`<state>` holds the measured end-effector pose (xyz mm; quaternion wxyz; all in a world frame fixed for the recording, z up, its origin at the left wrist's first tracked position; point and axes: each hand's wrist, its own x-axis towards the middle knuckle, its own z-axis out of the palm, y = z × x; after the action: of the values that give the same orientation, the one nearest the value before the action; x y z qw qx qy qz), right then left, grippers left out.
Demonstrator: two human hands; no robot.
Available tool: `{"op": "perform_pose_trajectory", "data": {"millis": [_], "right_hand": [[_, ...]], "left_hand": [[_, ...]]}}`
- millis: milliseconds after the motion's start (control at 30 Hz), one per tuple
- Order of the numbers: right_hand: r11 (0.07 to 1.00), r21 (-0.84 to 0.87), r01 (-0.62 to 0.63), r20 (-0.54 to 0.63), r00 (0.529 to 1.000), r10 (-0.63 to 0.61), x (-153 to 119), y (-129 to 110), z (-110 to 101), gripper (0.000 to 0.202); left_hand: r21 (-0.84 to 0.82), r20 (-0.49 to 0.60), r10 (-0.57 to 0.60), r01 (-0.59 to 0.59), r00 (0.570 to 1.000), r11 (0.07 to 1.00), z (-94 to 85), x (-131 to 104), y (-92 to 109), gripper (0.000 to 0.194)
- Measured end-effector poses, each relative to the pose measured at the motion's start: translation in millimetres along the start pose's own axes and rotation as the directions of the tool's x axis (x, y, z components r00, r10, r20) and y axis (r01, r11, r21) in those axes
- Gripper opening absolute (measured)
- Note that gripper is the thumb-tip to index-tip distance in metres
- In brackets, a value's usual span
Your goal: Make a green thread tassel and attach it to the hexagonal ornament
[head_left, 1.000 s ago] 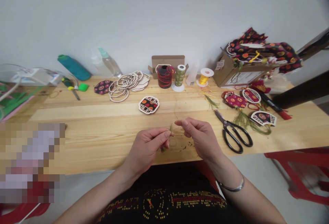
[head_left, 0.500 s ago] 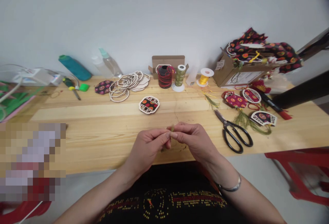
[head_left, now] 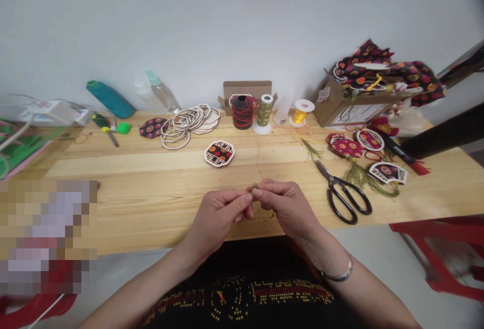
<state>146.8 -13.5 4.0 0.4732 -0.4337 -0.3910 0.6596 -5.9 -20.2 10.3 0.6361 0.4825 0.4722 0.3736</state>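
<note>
My left hand (head_left: pixel 220 214) and my right hand (head_left: pixel 289 206) meet fingertip to fingertip above the front of the wooden table. Between thumbs and forefingers they both pinch a small piece of olive-green thread (head_left: pixel 254 186); most of it is hidden by the fingers. A loose strand appears to run up the table from there. Just beyond my hands lies an ornament (head_left: pixel 219 154) with a pale cut-out frame over dark patterned fabric. To the right of my right hand rest black-handled scissors (head_left: pixel 347 195), blades pointing away from me.
Along the wall stand a dark red cord spool (head_left: pixel 242 115), an olive thread spool (head_left: pixel 264 112) and a yellow one (head_left: pixel 300 115). Wooden frames (head_left: pixel 176 135) lie left of them. A cardboard box (head_left: pixel 333 105) with fabric, and tasselled ornaments (head_left: pixel 387 173), occupy the right. A black post (head_left: pixel 446 132) crosses there.
My fingertips have shifted slightly on the thread. The bit that stuck up between them now shows lower and more bunched. Everything on the table stays in place.
</note>
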Motion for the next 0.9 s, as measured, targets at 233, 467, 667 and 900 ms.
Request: {"op": "perform_pose_trajectory", "data": {"millis": [233, 467, 667, 900], "right_hand": [[1.0, -0.003, 0.008, 0.015, 1.0, -0.008, -0.4, 0.6, -1.8, 0.008], [0.999, 0.037, -0.036, -0.002, 0.999, 0.036, 0.5, 0.8, -1.3, 0.014], [0.987, 0.108, -0.123, 0.021, 0.992, 0.121, 0.8, 2.0, -4.8, 0.032], [0.99, 0.059, -0.124, 0.129, 0.985, 0.116, 0.7, 2.9, -6.9, 0.016]], "left_hand": [[0.003, 0.014, 0.002, -0.002, 1.0, 1.0, -0.5, -2.2, 0.3, 0.029], [0.001, 0.034, -0.001, 0.001, 0.999, 1.0, -0.8, -1.9, -1.9, 0.029], [-0.055, 0.013, -0.013, 0.014, 1.0, 0.998, 0.1, 0.0, -3.8, 0.025], [-0.04, 0.026, -0.026, 0.027, 0.999, 0.999, 0.8, -0.8, -0.2, 0.029]]}}
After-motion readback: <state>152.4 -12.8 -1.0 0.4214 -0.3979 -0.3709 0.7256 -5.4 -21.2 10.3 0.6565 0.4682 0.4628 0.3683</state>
